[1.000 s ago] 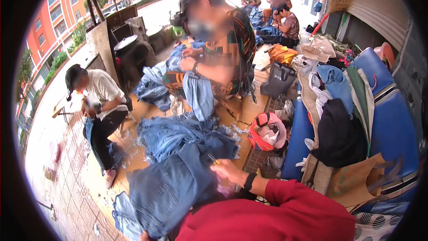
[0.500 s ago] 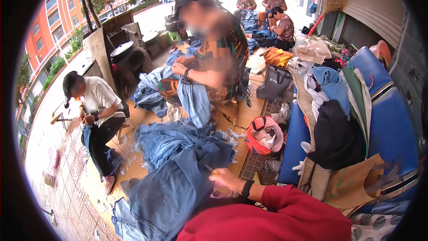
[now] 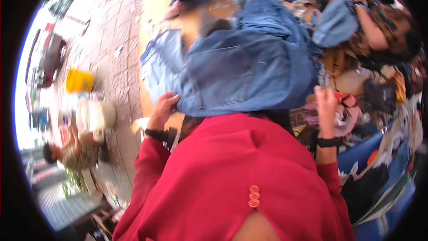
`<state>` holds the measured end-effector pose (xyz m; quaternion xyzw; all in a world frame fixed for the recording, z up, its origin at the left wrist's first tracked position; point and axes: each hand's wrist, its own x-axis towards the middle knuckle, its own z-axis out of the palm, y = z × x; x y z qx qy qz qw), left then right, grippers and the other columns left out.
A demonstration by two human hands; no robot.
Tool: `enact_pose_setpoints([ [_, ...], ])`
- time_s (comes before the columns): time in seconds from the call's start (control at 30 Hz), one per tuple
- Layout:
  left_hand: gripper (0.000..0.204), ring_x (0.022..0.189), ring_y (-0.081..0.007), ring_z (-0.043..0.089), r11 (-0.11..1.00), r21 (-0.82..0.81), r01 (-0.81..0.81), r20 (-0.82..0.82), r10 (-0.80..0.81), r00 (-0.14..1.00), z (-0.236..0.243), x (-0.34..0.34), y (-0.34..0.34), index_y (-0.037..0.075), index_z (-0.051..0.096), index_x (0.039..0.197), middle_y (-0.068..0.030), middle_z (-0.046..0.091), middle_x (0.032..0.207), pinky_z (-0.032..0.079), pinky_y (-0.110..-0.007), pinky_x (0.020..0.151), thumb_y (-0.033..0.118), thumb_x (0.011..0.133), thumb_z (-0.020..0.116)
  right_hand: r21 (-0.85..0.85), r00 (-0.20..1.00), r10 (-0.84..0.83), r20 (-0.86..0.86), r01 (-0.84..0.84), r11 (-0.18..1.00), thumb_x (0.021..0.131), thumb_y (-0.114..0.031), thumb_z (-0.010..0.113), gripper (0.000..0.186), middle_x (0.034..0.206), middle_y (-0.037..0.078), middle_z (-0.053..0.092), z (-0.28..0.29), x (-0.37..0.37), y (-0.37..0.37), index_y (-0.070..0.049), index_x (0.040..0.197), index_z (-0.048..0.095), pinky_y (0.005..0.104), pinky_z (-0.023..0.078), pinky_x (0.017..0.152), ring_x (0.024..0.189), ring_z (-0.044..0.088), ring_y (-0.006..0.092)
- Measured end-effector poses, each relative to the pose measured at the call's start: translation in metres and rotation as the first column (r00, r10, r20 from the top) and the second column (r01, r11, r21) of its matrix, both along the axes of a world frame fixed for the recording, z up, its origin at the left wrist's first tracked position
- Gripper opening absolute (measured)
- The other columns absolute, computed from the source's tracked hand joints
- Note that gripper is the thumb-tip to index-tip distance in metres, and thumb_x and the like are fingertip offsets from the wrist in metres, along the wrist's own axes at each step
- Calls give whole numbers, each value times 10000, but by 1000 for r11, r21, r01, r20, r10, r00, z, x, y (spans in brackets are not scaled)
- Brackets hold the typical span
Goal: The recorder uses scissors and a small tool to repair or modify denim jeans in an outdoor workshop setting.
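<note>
Across my lap lies a pair of blue jeans (image 3: 223, 73), spread wide with a stitched pocket showing. My left hand (image 3: 166, 107) is closed on the near left edge of the denim, thumb on top. Just beyond the right edge of the jeans, my right hand (image 3: 327, 105) is raised with its fingers curled in. Whatever it may hold is too blurred to make out. A paler blue denim piece (image 3: 164, 58) hangs out on the left, and more crumpled denim (image 3: 263, 13) lies behind the jeans.
A person (image 3: 379, 31) sits close at the far right with light denim. Beside my right hand stands a red-and-pink bag (image 3: 347, 116); blue seats (image 3: 361, 154) are nearer. To the left are a yellow bucket (image 3: 79, 81), a white bucket (image 3: 96, 114) and another person (image 3: 80, 151).
The view has swung down and left. My left hand has come into sight, gripping the jeans. My right hand, earlier on the denim with a small pointed tool, is now off their right edge.
</note>
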<state>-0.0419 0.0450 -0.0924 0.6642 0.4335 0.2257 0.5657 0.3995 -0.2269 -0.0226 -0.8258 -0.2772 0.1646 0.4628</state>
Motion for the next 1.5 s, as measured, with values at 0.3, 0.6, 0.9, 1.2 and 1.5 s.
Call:
enact_pose_setpoints([
  [0.3, 116, 682, -66, 526, 862, -433, -265, -63, 265, 962, 44, 4, -28, 56, 621, 926, 27, 598, 784, 414, -207, 632, 130, 843, 589, 211, 949, 304, -87, -281, 936, 864, -181, 631, 191, 725, -65, 497, 48, -44, 57, -15, 908, 549, 157, 323, 548, 632, 392, 3],
  [0.6, 104, 825, -90, 527, 889, 363, -279, 101, 260, 960, 123, 70, -26, 17, 599, 948, -13, 597, 886, 429, -236, 755, 15, 849, 567, 157, 924, 363, -124, -343, 926, 856, -148, 637, 160, 672, -67, 504, 49, -48, 81, -20, 901, 552, 164, 327, 516, 582, 390, 2],
  [0.9, 354, 1136, -264, 466, 515, 745, 425, -333, -264, 905, 146, 167, -20, 75, 561, 1145, -99, 518, 1221, 360, -352, 948, 30, 795, 575, 112, 929, 350, -124, -337, 935, 846, -138, 644, 169, 746, 15, 622, 40, -62, 90, 2, 889, 559, 198, 440, 596, 662, 535, 38],
  [1.2, 335, 1199, -281, 419, 564, 671, 481, -382, -293, 877, 91, 172, 8, 88, 560, 1161, -85, 488, 1278, 300, -389, 1003, 95, 826, 560, 47, 926, 374, -54, -372, 927, 832, -159, 659, 192, 748, 69, 642, 28, -64, 91, -3, 891, 565, 229, 467, 604, 678, 600, 87],
  [1.5, 159, 828, -274, 535, 621, 674, 400, -321, -241, 916, 124, 199, -28, 36, 623, 849, -79, 580, 834, 434, -362, 746, 70, 700, 666, 49, 935, 356, 11, -356, 933, 830, -227, 652, 223, 742, 97, 640, 17, -64, 88, -32, 901, 572, 290, 481, 600, 673, 643, 197],
])
